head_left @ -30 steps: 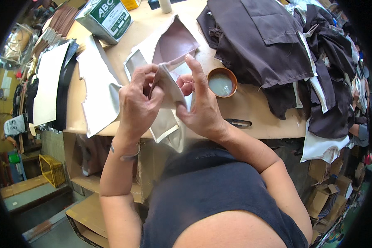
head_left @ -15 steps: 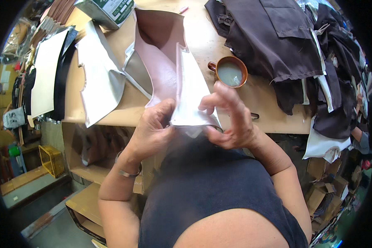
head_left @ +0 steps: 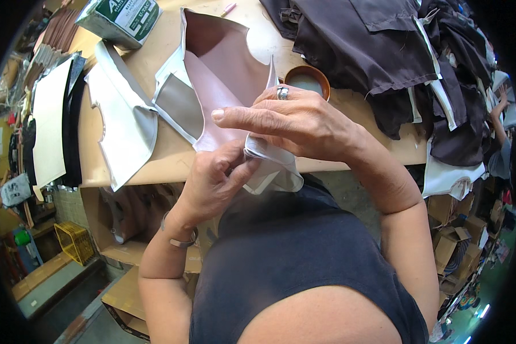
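Observation:
A pink leather piece (head_left: 217,74) with a white underside lies partly on the table, its near end bent up over the front edge. My left hand (head_left: 215,180) pinches a folded white edge of it between thumb and fingers. Palm down, my right hand (head_left: 304,123) is closed over the bent part. Its forefinger stretches out to the left, while the ringed finger curls over the leather; the thumb is hidden. The loose white end (head_left: 278,175) hangs below my hands. Just beyond my right hand stands a brown cup (head_left: 321,77), partly covered by that hand.
Left on the table (head_left: 169,169) lie a white cut piece (head_left: 126,123) and a grey-and-white piece (head_left: 180,106). A green-and-white tin (head_left: 120,23) stands behind them. Dark fabric (head_left: 355,49) heaps at the right. Below are cardboard boxes (head_left: 120,304) and a yellow crate (head_left: 74,243).
My right hand has moved up and left across the leather, turning palm down and covering part of the cup. The leather's near end has folded and twisted. My left hand keeps its pinch.

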{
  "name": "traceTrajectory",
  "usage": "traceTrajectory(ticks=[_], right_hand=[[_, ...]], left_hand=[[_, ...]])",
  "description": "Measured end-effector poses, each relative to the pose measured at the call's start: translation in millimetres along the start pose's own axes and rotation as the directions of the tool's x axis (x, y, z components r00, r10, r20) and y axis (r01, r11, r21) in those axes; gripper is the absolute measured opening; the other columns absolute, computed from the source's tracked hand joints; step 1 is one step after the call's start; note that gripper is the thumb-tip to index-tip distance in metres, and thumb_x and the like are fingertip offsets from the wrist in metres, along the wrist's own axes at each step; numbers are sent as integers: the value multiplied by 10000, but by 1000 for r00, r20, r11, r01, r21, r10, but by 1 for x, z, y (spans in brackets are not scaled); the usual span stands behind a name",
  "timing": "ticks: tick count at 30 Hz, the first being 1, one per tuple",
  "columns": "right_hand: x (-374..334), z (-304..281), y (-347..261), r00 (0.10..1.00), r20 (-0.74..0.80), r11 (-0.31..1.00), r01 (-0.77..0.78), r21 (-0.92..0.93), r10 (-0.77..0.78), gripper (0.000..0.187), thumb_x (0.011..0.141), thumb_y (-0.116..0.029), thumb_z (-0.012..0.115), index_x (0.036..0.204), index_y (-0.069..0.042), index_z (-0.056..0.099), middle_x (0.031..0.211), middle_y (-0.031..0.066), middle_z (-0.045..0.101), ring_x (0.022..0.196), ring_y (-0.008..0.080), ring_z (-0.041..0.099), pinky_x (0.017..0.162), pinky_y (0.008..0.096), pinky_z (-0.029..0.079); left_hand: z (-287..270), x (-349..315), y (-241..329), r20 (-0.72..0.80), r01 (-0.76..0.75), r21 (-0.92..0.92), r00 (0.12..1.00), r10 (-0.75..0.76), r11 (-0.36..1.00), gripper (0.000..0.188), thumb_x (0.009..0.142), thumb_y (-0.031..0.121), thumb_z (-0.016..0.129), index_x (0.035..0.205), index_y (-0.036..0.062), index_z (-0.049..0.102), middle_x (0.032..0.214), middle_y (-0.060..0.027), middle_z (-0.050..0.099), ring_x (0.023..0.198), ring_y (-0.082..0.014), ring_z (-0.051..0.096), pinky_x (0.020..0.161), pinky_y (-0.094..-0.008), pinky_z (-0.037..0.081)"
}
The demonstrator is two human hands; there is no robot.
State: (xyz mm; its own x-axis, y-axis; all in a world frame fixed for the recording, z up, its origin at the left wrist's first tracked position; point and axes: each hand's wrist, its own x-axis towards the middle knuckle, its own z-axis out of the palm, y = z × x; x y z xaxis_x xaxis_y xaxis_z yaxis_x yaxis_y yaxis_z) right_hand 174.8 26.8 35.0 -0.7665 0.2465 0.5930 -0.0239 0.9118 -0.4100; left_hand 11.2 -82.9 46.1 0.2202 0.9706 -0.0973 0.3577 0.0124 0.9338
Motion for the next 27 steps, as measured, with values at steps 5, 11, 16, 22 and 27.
traceTrajectory(ticks=[5, 11, 16, 22, 27], right_hand=[[-3, 8, -1, 980, -186, 997, -53, 59, 63, 449, 708, 72, 579, 1133, -70, 552, 1013, 120, 610, 844, 220, 605, 723, 308, 495], [-43, 11, -23, 904, -225, 894, -272, 356, 365, 324, 816, -244, 565, 1087, -68, 591, 1207, 149, 485, 1086, 293, 466, 923, 385, 362], [-47, 29, -27, 892, -206, 915, -391, 97, 403, 542, 811, -515, 488, 1152, -100, 564, 1292, 145, 408, 1151, 325, 380, 991, 429, 261], [-47, 17, -34, 935, -99, 923, -353, -155, 341, 626, 779, -620, 431, 1155, -135, 556, 1339, 73, 377, 1194, 280, 346, 1026, 485, 155], [-40, 26, -34, 901, -159, 874, -431, -226, 403, 479, 802, -484, 503, 1132, -145, 570, 1334, 51, 388, 1183, 263, 367, 1035, 478, 127]], left_hand=[[5, -4, -11, -43, -49, -79, 998, 46, 996, 286, 854, 22, 451, 1124, -8, 538, 781, -64, 584, 720, -76, 518, 646, -245, 427], [2, -6, -16, 62, 176, -584, 983, -173, 793, 384, 854, 14, 398, 1232, -37, 445, 881, 20, 523, 708, -51, 446, 625, -204, 381], [8, 6, -9, 94, 237, -706, 965, -244, 667, 418, 851, 44, 386, 1260, -32, 415, 853, 26, 494, 664, -22, 376, 578, -161, 321], [5, 10, -13, 125, 228, -668, 973, -195, 708, 422, 848, 69, 405, 1257, -32, 420, 822, 41, 482, 643, -16, 364, 557, -157, 305], [2, 13, -11, 126, 261, -625, 964, -235, 735, 396, 847, 70, 414, 1225, -46, 444, 806, 39, 473, 629, -19, 358, 542, -161, 303]])
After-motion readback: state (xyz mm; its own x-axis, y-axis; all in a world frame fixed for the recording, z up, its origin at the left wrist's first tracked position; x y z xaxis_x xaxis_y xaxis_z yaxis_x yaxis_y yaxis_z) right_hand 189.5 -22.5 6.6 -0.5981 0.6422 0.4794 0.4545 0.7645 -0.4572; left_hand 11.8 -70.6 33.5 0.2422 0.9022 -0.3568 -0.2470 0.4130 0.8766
